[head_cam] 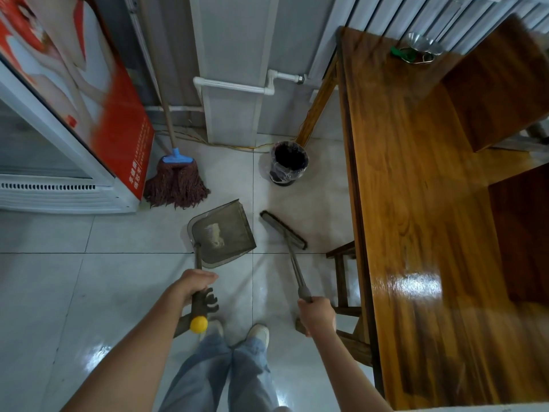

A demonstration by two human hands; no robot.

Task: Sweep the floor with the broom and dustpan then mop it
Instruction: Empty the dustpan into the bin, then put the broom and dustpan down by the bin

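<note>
Head camera, looking straight down at a pale tiled floor (124, 233), with the person's jeans and white shoes at the bottom of the view.

The left hand (194, 285) is wrapped around the upright handle of a grey dustpan (222, 233). The pan sits on the tiles just ahead of the feet and holds a small pale clump of debris. The right hand (316, 315) grips the end of a broom (285, 230) handle; the broom's dark brush head rests on the floor just to the right of the dustpan, close but not touching it.

Beyond the dustpan, a lined bin (288, 163) stands near a wooden table (416, 218) leg. To the left of the bin, a reddish-brown string mop (176, 185) leans against the wall, beside a display fridge (59, 129).

Judging by the debris already in the pan, sweeping looks to be in its later part. The next move probably calls for carrying the pan level to the bin and tipping it in, then swapping tools for the mop.
</note>
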